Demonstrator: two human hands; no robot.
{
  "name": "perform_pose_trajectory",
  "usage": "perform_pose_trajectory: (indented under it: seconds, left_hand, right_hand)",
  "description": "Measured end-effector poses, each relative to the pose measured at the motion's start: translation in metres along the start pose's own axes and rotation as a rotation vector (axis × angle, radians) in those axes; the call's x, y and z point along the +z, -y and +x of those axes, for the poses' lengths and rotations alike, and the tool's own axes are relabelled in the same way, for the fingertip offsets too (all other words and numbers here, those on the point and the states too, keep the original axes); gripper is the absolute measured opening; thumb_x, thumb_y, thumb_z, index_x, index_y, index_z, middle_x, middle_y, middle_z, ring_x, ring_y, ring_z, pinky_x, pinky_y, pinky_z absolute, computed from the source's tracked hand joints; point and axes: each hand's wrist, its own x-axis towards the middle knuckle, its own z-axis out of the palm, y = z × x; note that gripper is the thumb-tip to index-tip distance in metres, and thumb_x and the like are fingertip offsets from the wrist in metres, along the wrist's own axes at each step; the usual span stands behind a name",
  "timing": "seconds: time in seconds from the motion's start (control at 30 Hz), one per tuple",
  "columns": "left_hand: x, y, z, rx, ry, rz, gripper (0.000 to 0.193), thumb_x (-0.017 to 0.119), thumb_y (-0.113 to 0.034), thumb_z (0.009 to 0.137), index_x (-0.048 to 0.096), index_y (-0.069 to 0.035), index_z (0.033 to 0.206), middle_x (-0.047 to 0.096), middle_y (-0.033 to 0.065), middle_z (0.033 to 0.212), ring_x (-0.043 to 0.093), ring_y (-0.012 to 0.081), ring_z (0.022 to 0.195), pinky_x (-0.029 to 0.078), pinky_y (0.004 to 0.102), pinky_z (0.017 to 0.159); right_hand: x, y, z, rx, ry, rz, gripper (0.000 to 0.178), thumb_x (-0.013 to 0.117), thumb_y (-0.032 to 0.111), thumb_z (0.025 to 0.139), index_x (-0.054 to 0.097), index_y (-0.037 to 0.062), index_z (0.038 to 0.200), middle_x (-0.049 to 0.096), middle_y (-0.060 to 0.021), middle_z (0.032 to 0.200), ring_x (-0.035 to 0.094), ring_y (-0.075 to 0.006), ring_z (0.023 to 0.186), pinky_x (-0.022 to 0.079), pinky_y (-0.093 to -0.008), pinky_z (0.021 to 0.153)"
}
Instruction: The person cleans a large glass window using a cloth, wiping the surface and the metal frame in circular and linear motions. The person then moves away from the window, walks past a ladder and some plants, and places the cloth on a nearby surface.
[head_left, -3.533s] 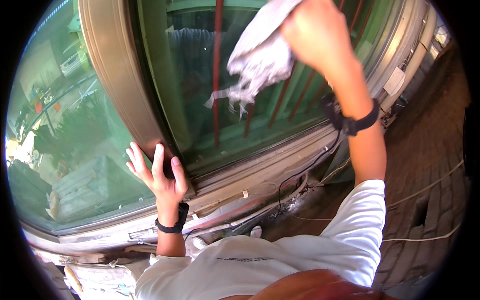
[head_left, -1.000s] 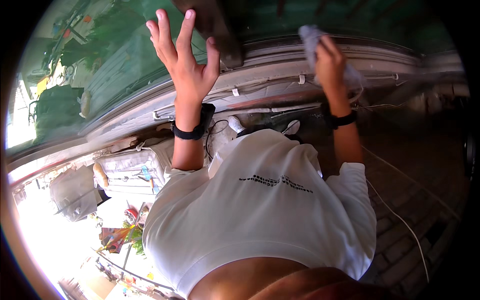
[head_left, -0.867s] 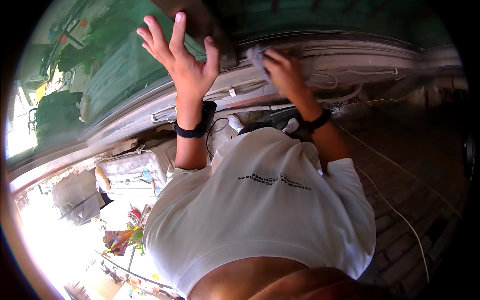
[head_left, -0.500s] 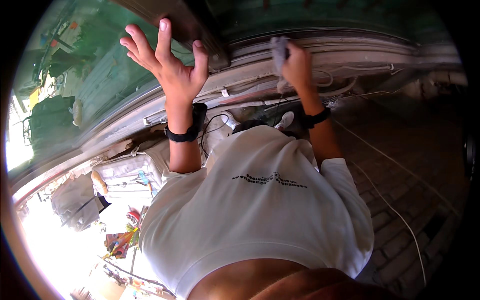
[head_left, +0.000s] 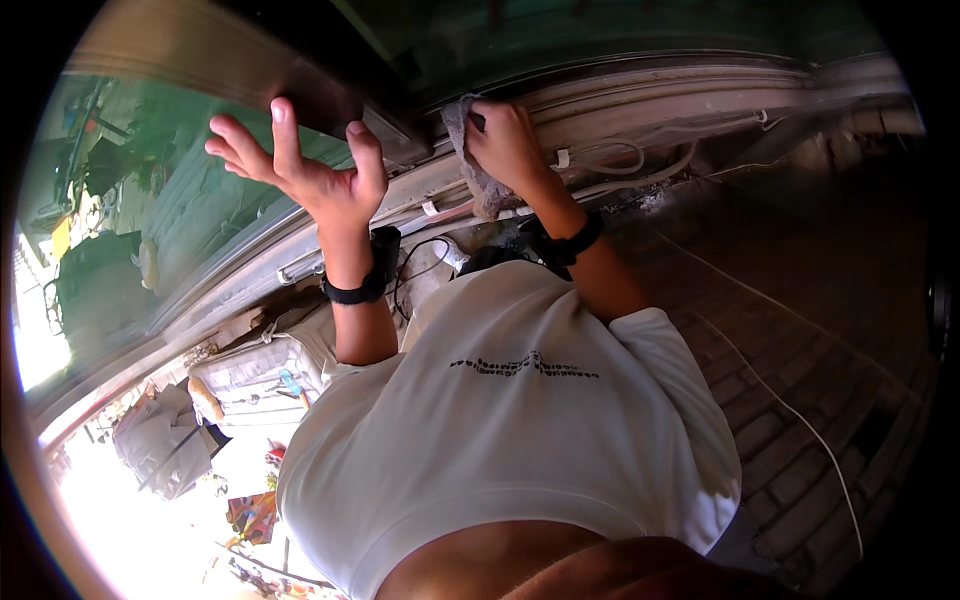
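A crumpled grey cloth point(head_left: 477, 165) is gripped in my right hand point(head_left: 506, 148), beside the window's ledge. The cloth's lower end hangs down past the frame's grooved bottom rail point(head_left: 600, 110). My left hand point(head_left: 315, 180) is raised with its fingers spread and nothing in it, in front of the green-tinted glass point(head_left: 190, 190). Its fingertips come near the dark upright frame post point(head_left: 330, 95); whether they touch it I cannot tell. Each wrist wears a black band.
Pale pipes and cables point(head_left: 640, 170) run along the wall under the rail. A thin white cord point(head_left: 790, 405) crosses the dark brick paving point(head_left: 760, 450) at the right. On the left, a pale padded surface point(head_left: 265, 375) holds small tools, beside a grey-white bag point(head_left: 165, 440).
My right hand has moved left along the rail with the cloth, closer to the post. My left hand has come lower and slightly left, fingers still spread.
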Motion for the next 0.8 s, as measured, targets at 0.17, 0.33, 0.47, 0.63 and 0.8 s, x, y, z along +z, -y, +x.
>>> perform_pose_trajectory:
  seconds: [0.17,0.33,0.47,0.63,0.8]
  left_hand:
    - [0.006,0.003,0.000,0.051,-0.093,-0.031,0.067,0.063,-0.026,0.081,0.043,-0.011,0.144,0.013,0.0284,0.158,-0.001,0.0448,0.148,-0.006,0.0598,0.114]
    - [0.009,0.003,0.002,0.077,-0.090,-0.016,0.068,0.063,-0.030,0.085,0.040,-0.008,0.145,0.011,0.0263,0.159,-0.002,0.0440,0.148,-0.002,0.0612,0.115]
    - [0.007,-0.003,0.004,0.060,-0.085,-0.015,0.067,0.064,-0.029,0.087,0.039,-0.006,0.144,0.012,0.0244,0.159,0.000,0.0439,0.148,-0.001,0.0622,0.115]
    - [0.009,-0.019,0.010,-0.014,-0.135,-0.075,0.065,0.069,-0.026,0.085,0.041,-0.006,0.141,0.016,0.0229,0.158,0.003,0.0426,0.148,-0.001,0.0615,0.116]
    - [0.020,-0.041,0.024,-0.093,-0.271,-0.076,0.064,0.070,-0.025,0.084,0.042,-0.002,0.136,0.024,0.0217,0.154,0.013,0.0388,0.146,0.007,0.0563,0.117]
  right_hand:
    - [-0.055,-0.050,0.001,0.237,-0.138,-0.050,0.014,0.059,0.014,0.087,0.066,0.0016,0.087,0.058,-0.0147,0.060,0.060,-0.0267,0.055,0.045,-0.0389,0.055]
    - [-0.144,-0.154,0.018,0.129,-0.216,-0.134,0.022,0.061,0.017,0.085,0.067,-0.0018,0.095,0.060,-0.0170,0.065,0.059,-0.0254,0.057,0.046,-0.0380,0.058]
    - [-0.202,-0.183,0.021,0.118,-0.459,-0.345,0.021,0.060,0.013,0.084,0.067,-0.0013,0.097,0.062,-0.0184,0.069,0.062,-0.0271,0.061,0.047,-0.0373,0.061]
    - [-0.154,-0.130,0.018,0.208,-0.181,-0.055,0.019,0.057,0.005,0.087,0.068,0.0000,0.101,0.064,-0.0148,0.067,0.060,-0.0224,0.056,0.046,-0.0362,0.056]
    - [-0.086,-0.106,0.010,0.147,-0.183,0.272,0.018,0.060,0.014,0.094,0.066,0.0010,0.105,0.069,-0.0045,0.089,0.062,-0.0121,0.081,0.050,-0.0285,0.073]
